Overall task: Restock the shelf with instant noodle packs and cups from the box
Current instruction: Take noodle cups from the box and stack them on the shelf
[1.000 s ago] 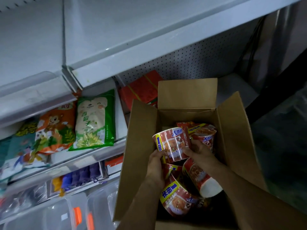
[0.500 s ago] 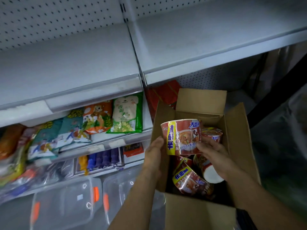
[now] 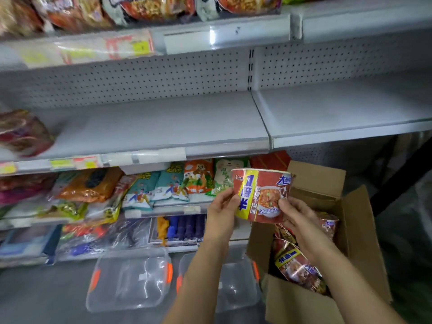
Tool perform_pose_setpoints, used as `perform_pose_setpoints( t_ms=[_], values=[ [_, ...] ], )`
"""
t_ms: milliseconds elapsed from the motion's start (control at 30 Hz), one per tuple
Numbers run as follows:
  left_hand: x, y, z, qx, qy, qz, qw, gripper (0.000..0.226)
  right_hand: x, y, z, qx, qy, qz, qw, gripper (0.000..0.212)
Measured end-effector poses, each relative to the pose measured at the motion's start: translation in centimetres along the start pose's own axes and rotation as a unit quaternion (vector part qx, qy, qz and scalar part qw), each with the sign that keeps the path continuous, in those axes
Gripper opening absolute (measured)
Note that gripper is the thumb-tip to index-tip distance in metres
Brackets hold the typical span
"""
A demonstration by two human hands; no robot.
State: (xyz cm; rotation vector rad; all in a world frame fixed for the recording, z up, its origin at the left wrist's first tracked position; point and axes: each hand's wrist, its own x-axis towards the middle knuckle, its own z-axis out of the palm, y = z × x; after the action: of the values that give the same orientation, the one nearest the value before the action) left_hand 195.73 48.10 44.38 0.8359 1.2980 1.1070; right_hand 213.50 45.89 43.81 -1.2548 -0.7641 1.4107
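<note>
I hold a red instant noodle cup (image 3: 261,195) with a yellow band upright between both hands, above the left edge of the open cardboard box (image 3: 360,230). My left hand (image 3: 222,206) grips its left side and my right hand (image 3: 294,213) grips its right side. More red noodle cups (image 3: 294,265) lie in the box. The white middle shelf (image 3: 163,127) stretches bare ahead, with one reddish noodle pack (image 3: 21,134) at its far left.
Noodle packs (image 3: 140,5) fill the top shelf. Snack bags (image 3: 168,183) crowd the shelf below the bare one. Two clear plastic lidded bins (image 3: 131,279) with orange clips sit at floor level, left of the box. A dark frame (image 3: 402,174) stands at right.
Both hands have lifted the cup up out of the box, and my view has tilted up, bringing the bare middle shelf and the top shelf into sight.
</note>
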Motion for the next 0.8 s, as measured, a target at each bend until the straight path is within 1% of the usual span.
perform_pose_setpoints(
  t_ms=[67,167,333,467,500,633,733,800],
  values=[
    [-1.7,1.6,-1.8,-0.002,-0.004,0.031,1.000,0.018,-1.5,-0.5,2.3,0.000,0.000,-0.008,1.000,0.055],
    [-4.2,3.9,-5.1,-0.015,0.000,0.066,0.998,0.023,-3.8,-1.7,6.1,0.001,-0.017,-0.017,1.000,0.053],
    [-6.8,6.8,-9.9,-0.037,0.047,0.091,0.994,0.026,-5.8,-3.5,11.4,-0.010,-0.060,-0.035,0.998,0.059],
    [-8.1,9.2,-14.0,-0.074,0.080,0.098,0.989,0.023,-6.2,-4.3,15.8,-0.064,-0.111,-0.052,0.990,0.073],
    [-8.3,9.5,-14.3,-0.083,0.082,0.096,0.989,0.022,-6.2,-4.5,16.1,-0.073,-0.112,-0.052,0.990,0.075],
    [-8.7,11.0,-17.2,-0.104,0.114,0.100,0.983,0.020,-5.4,-4.8,19.7,-0.076,-0.135,-0.052,0.986,0.094],
    [-8.6,11.9,-19.2,-0.106,0.144,0.108,0.978,0.022,-4.8,-5.0,22.6,-0.074,-0.159,-0.055,0.983,0.091],
    [-8.4,12.5,-20.4,-0.102,0.161,0.111,0.975,0.023,-4.2,-5.1,24.1,-0.076,-0.179,-0.049,0.980,0.085]
  ],
)
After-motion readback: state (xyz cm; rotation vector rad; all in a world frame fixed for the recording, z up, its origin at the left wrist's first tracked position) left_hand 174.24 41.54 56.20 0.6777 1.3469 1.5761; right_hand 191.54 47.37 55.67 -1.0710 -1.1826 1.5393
